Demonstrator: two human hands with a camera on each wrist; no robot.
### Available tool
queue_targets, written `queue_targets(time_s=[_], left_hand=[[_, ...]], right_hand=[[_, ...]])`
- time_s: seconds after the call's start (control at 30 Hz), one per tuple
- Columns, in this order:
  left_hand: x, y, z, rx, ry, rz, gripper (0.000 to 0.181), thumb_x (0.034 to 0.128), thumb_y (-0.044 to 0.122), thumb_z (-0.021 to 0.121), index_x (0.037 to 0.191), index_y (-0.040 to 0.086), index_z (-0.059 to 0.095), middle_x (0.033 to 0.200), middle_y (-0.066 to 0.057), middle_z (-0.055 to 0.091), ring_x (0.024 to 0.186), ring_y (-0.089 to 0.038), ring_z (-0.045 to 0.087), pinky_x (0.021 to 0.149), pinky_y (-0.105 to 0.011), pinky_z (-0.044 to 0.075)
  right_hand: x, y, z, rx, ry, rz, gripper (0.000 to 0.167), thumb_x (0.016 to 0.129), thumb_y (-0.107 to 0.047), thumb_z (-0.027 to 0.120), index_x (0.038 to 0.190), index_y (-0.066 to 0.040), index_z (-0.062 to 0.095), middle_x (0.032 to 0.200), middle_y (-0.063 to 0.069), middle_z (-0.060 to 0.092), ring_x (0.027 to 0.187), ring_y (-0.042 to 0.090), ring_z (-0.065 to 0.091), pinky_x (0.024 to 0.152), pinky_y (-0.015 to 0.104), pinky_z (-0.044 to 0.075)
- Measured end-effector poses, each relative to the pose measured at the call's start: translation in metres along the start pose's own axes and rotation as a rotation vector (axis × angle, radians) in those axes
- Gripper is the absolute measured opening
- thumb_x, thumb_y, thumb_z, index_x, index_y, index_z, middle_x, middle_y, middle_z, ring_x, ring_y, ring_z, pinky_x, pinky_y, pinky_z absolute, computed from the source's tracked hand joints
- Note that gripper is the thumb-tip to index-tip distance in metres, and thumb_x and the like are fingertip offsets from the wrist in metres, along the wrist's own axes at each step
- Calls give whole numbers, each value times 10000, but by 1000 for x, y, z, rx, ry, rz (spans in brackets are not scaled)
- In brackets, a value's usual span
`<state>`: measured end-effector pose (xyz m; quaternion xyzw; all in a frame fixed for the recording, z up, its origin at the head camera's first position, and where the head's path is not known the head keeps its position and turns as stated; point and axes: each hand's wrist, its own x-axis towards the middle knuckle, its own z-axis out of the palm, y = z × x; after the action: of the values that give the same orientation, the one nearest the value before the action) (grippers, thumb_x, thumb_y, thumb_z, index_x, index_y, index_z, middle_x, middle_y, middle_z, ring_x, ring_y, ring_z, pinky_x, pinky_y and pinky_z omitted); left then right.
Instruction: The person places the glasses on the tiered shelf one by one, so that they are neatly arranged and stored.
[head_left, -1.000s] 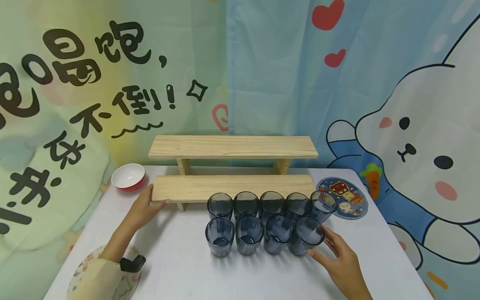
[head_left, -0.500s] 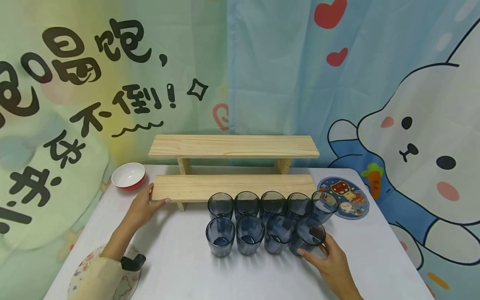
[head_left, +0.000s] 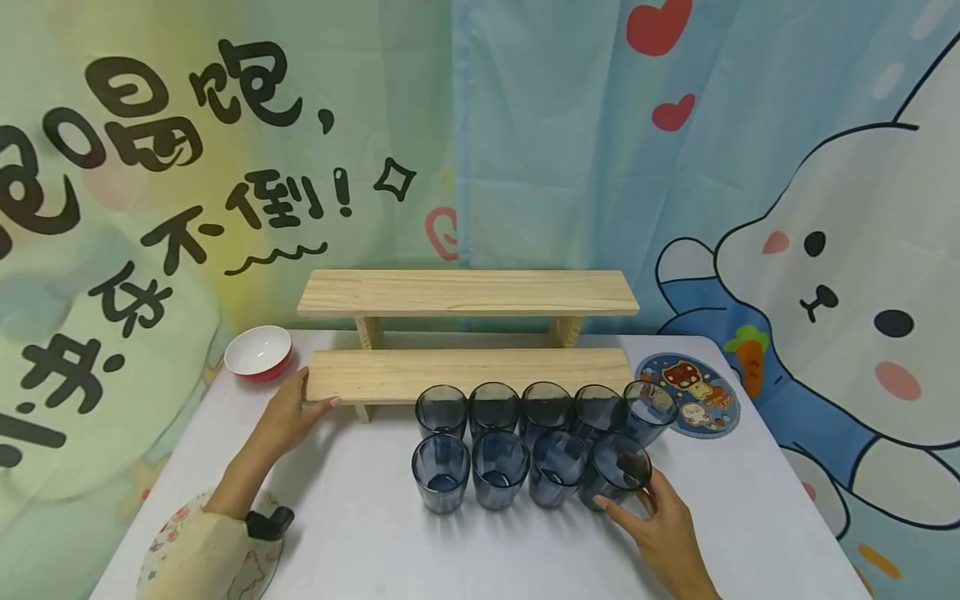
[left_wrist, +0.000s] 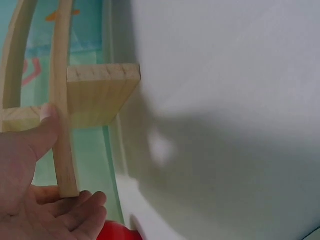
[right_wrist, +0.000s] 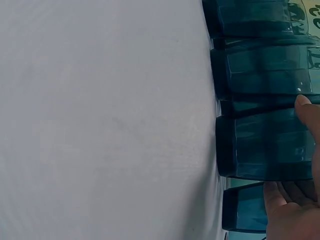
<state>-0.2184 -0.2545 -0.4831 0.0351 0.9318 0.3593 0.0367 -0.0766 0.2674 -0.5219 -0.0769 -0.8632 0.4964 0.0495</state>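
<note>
My left hand (head_left: pixel 288 423) grips the left end of the lower board (head_left: pixel 450 373) of a two-tier wooden shelf. In the left wrist view, its thumb (left_wrist: pixel 48 113) lies against the board and the fingers are around its end. At the front right, my right hand (head_left: pixel 663 533) holds a dark blue drinking glass (head_left: pixel 609 492) low on its side, with the thumb in front. The right wrist view shows that glass (right_wrist: pixel 265 145) between the thumb and the other fingers. Several matching glasses (head_left: pixel 498 483) stand upright in two close rows before the shelf; the front row partly hides the back one.
A red bowl with a white inside (head_left: pixel 257 353) sits left of the shelf. The upper board (head_left: pixel 465 293) runs along the back. A round blue patterned mat (head_left: pixel 701 400) lies at the right, and a round floral mat (head_left: pixel 258 575) is partly under my left sleeve.
My right hand has moved slightly left and closer around the front-right glass, then stayed there. The left hand, shelf and glasses look unmoved.
</note>
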Motion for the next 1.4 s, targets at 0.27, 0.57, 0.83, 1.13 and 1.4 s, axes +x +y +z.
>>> queue_targets(time_s=[0.27,0.57,0.83,1.13,1.4], left_hand=[[1,-1,0,41,19,39,839,1020,249,723,1518,-240,258,1514,-473,374,1433,-599,379,1178,-684,314],[0,3,-1,69,13,47,833,1026,280,716,1532,-210,272,1527,-454,383,1445,-587,383,1180,-680,318],[-2,0,-1,62,8,24,874,1015,286,716,1524,-239,237,1538,-483,327,1454,-616,331,1176,-718,277],[-3,4,-2,74,-1,23,827,1033,264,703,1523,-227,253,1520,-473,366,1448,-600,365,1191,-679,304],[-3,5,-2,85,-1,17,830,1032,273,704,1513,-234,256,1495,-485,380,1431,-609,376,1181,-682,313]], right_hand=[[1,-3,-1,13,-14,47,832,856,-348,899,1507,-29,490,1605,218,452,1536,387,381,1037,39,353],[-3,-5,-6,-12,-3,144,892,849,-395,901,1545,-60,455,1643,217,408,1546,405,366,1132,287,384],[-6,-15,-12,-9,-7,182,929,853,-388,901,1575,-62,416,1659,208,380,1576,390,313,1175,360,366],[-9,-36,-22,-30,0,129,931,846,-400,900,1569,-54,426,1624,217,419,1542,421,366,1143,316,383],[-7,-63,-36,-56,2,131,930,871,-343,891,1585,-18,392,1659,267,347,1528,464,373,1120,373,399]])
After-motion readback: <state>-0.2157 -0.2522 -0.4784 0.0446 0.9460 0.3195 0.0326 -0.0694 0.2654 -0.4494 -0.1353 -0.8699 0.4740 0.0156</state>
